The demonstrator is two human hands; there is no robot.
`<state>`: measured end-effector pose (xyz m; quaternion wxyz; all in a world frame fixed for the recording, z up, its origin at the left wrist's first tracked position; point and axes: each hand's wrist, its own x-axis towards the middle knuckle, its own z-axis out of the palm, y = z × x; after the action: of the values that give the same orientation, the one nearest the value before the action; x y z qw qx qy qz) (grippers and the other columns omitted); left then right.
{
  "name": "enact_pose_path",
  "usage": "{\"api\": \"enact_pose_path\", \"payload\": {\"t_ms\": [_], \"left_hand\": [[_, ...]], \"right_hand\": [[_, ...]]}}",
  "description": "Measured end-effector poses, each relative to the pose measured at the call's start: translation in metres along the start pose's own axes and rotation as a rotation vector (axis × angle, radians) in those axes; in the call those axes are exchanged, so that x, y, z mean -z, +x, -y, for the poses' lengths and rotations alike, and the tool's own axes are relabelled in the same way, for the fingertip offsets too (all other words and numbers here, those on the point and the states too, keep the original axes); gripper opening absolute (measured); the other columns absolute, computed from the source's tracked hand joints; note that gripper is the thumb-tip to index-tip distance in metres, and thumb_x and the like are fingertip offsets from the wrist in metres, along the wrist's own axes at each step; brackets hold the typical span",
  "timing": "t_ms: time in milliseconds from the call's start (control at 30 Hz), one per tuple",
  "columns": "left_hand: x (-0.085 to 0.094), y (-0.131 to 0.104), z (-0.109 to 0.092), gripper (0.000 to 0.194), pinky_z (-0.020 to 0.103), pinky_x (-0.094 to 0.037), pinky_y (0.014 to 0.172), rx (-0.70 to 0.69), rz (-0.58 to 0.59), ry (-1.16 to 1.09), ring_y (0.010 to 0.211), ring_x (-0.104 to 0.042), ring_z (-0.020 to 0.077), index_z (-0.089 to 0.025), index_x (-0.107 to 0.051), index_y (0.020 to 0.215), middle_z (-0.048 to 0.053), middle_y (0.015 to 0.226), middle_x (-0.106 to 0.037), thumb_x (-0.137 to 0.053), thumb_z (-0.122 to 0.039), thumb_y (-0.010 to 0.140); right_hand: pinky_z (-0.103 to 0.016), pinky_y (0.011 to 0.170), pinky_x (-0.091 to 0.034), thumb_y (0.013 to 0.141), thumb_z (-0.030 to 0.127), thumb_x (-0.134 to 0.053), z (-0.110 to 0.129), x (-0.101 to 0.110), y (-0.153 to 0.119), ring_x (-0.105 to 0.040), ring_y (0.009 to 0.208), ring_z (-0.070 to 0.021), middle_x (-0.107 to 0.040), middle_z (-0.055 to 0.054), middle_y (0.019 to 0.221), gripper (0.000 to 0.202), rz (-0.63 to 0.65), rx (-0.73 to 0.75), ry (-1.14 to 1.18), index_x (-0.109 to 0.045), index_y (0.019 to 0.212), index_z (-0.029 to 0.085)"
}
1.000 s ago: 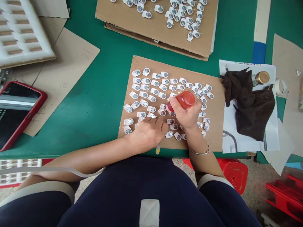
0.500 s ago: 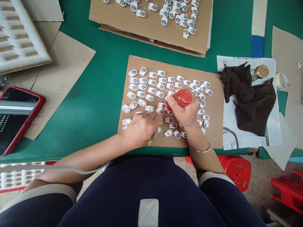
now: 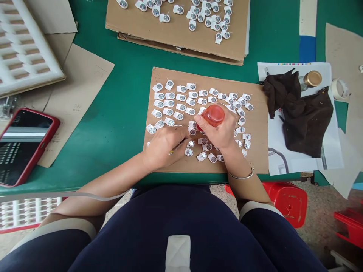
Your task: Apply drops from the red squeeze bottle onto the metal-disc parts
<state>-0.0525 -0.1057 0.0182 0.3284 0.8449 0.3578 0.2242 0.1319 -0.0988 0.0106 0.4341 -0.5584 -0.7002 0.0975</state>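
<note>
My right hand (image 3: 222,134) is wrapped round a red squeeze bottle (image 3: 213,115), its broad end upward; its tip is hidden behind the fingers. My left hand (image 3: 167,145) pinches a thin tool with a yellowish end (image 3: 173,150); its kind cannot be made out. Both hands are over a cardboard sheet (image 3: 256,124) bearing rows of small white pieces with round silver faces. One such white piece (image 3: 193,131) lies between my two hands, by the left fingertips. My left hand and forearm cover some of the pieces in the lower left rows.
Beyond the sheet, stacked cardboard (image 3: 170,34) carries more white pieces. At right are a brown cloth (image 3: 307,124), a gold-lidded jar (image 3: 312,79) and a tape roll (image 3: 339,90) by printed paper. At left lie a red-cased phone (image 3: 27,145) and a white foam tray (image 3: 42,49).
My left hand has moved slightly up, and the tool in it has tilted to show more of its length. The right hand with the bottle has shifted a little left.
</note>
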Motion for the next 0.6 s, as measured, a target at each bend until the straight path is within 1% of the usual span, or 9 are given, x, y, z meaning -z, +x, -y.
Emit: {"api": "enact_pose_path", "payload": {"t_ms": [100,200,267,333,400,433,533,600], "left_hand": [[0.003,0.005,0.003,0.006,0.023,-0.034,0.051,0.067,-0.001,-0.096,0.053,-0.046,0.0082,-0.015,-0.06,0.076,-0.002,0.061,-0.055,-0.055,-0.015,0.079],[0.005,0.013,0.006,0.007,0.022,-0.035,0.049,0.167,-0.001,-0.144,0.053,-0.048,0.0075,-0.015,-0.062,0.07,-0.002,0.061,-0.058,-0.06,-0.018,0.077],[0.006,0.019,0.008,0.011,0.021,-0.034,0.048,0.231,0.009,-0.158,0.051,-0.047,0.0071,-0.015,-0.062,0.065,-0.002,0.058,-0.058,-0.063,-0.018,0.075],[0.008,0.024,0.009,0.013,0.02,-0.034,0.046,0.277,0.029,-0.18,0.05,-0.047,0.0067,-0.015,-0.061,0.061,-0.003,0.056,-0.058,-0.064,-0.017,0.073],[0.008,0.026,0.01,0.013,0.02,-0.036,0.047,0.296,0.036,-0.21,0.051,-0.048,0.0066,-0.015,-0.061,0.06,-0.002,0.057,-0.059,-0.064,-0.016,0.072],[0.009,0.026,0.01,0.013,0.02,-0.036,0.047,0.296,0.035,-0.22,0.051,-0.049,0.0066,-0.015,-0.061,0.06,-0.002,0.058,-0.06,-0.064,-0.016,0.072],[0.008,0.023,0.013,0.011,0.02,-0.037,0.048,0.273,0.026,-0.237,0.052,-0.05,0.0067,-0.015,-0.061,0.062,-0.002,0.059,-0.06,-0.063,-0.016,0.072],[0.007,0.021,0.016,0.01,0.02,-0.037,0.048,0.261,0.017,-0.245,0.053,-0.05,0.0071,-0.015,-0.062,0.063,-0.002,0.06,-0.061,-0.063,-0.017,0.073]], "right_hand": [[-0.029,0.058,-0.049,0.069,0.038,-0.072,0.004,0.004,0.003,-0.054,0.06,-0.0112,-0.059,0.002,0.065,0.025,0.003,-0.054,0.04,-0.056,0.069,0.019],[-0.03,0.058,-0.052,0.072,0.04,-0.069,0.013,0.02,0.008,-0.057,0.057,-0.0112,-0.057,0.003,0.062,0.024,-0.028,-0.181,0.157,-0.056,0.07,0.02],[-0.027,0.051,-0.051,0.075,0.04,-0.066,0.018,0.033,0.009,-0.059,0.053,-0.0109,-0.057,0.003,0.063,0.022,-0.074,-0.269,0.328,-0.057,0.077,0.02],[-0.023,0.04,-0.046,0.075,0.039,-0.066,0.02,0.045,0.005,-0.061,0.05,-0.0116,-0.058,0.003,0.066,0.025,-0.149,-0.32,0.493,-0.057,0.089,0.02],[-0.019,0.032,-0.04,0.074,0.039,-0.066,0.02,0.049,-0.008,-0.063,0.052,-0.0126,-0.059,0.001,0.072,0.032,-0.23,-0.348,0.557,-0.055,0.097,0.02],[-0.019,0.031,-0.04,0.072,0.038,-0.067,0.019,0.049,-0.017,-0.063,0.054,-0.0127,-0.06,-0.001,0.078,0.034,-0.263,-0.371,0.551,-0.054,0.098,0.019],[-0.02,0.039,-0.049,0.074,0.035,-0.064,0.014,0.037,-0.049,-0.064,0.061,-0.0116,-0.058,-0.003,0.088,0.031,-0.291,-0.437,0.472,-0.052,0.098,0.019],[-0.023,0.043,-0.052,0.075,0.034,-0.062,0.012,0.027,-0.068,-0.064,0.066,-0.0126,-0.058,-0.004,0.092,0.03,-0.302,-0.473,0.425,-0.052,0.099,0.019]]}}
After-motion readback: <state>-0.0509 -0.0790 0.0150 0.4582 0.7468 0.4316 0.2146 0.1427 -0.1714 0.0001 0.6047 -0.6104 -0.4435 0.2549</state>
